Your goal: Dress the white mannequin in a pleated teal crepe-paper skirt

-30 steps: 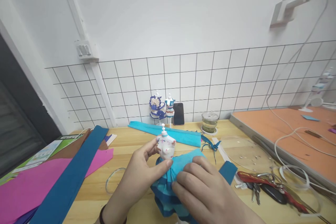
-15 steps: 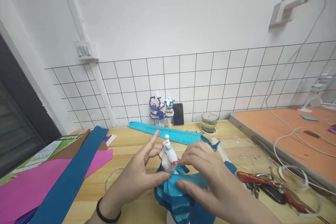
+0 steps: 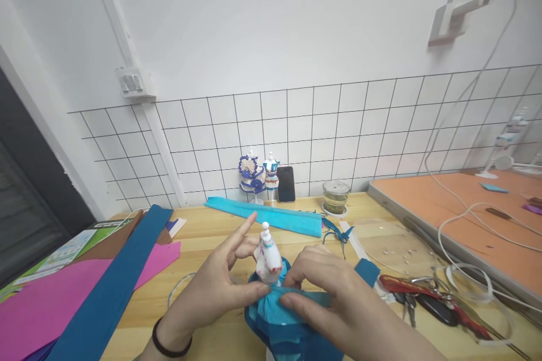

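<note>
A small white dress-form mannequin (image 3: 268, 259) stands in front of me, with a blue crepe paper skirt (image 3: 277, 316) gathered round its waist. My left hand (image 3: 222, 285) curls round the mannequin from the left, its thumb pressing the paper at the waist and its index finger raised. On the right, my right hand (image 3: 330, 296) pinches the gathered light-blue paper between thumb and fingers. Part of the skirt and the mannequin's stand are hidden by my right hand and the lower picture edge.
Behind lie a light-blue paper strip (image 3: 271, 215), two dressed mini mannequins (image 3: 253, 175), a phone (image 3: 286, 184) and a lidded glass cup (image 3: 336, 196). Pink paper (image 3: 63, 293) and a dark-blue strip (image 3: 110, 287) lie left. Keys (image 3: 436, 307) and an orange board (image 3: 457, 208) are right.
The right fingers have drawn in closer to the mannequin's waist, pinching the paper there. The mannequin and skirt have shifted slightly left and down; the left hand stays at the waist.
</note>
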A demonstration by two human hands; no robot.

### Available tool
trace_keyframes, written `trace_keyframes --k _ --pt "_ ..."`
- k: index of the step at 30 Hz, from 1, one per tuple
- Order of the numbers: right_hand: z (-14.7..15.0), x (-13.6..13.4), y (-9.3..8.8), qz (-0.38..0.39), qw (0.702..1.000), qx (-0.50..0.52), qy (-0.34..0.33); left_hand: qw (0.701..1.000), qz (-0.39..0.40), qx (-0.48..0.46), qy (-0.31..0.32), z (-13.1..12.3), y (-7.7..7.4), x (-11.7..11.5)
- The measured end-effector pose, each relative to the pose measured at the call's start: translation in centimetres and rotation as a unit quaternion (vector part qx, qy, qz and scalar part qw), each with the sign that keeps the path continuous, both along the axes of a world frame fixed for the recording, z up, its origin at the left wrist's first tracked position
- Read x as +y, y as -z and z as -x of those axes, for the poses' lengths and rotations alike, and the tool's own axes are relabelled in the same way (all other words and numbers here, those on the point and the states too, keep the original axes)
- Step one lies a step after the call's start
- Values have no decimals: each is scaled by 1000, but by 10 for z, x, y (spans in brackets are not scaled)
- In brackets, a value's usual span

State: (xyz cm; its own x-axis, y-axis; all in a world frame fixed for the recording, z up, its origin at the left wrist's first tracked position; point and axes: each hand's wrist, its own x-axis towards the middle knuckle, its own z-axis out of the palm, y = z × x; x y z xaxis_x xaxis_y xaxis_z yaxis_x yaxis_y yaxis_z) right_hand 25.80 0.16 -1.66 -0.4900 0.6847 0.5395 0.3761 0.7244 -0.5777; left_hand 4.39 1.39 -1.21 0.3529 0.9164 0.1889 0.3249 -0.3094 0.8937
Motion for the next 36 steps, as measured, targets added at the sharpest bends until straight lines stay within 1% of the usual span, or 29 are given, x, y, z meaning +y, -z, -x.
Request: trace_keyframes --k 6,9,13,18,23,27,31,36 --pt "5 2 9 -45 999 12 19 1000 25 4 10 -3 -3 -3" --pt "6 2 9 -44 999 2 25 999 32 3 17 -5 -4 -3" --pt "4 3 8 -52 998 12 38 999 10 8 34 -6 -1 -3" --pt "4 4 6 -54 997 11 58 999 11 12 43 -8 0 -6" --pt "3 5 8 -34 996 9 77 999 -4 38 4 -13 0 -9" --pt "0 5 10 14 996 -6 86 1000 15 16 5 -15 2 -7" --pt "-5 4 3 86 995 -29 51 999 30 -11 9 -14 2 -6" --pt "-7 2 -3 112 993 -22 6 998 42 -39 20 -16 -1 -5"
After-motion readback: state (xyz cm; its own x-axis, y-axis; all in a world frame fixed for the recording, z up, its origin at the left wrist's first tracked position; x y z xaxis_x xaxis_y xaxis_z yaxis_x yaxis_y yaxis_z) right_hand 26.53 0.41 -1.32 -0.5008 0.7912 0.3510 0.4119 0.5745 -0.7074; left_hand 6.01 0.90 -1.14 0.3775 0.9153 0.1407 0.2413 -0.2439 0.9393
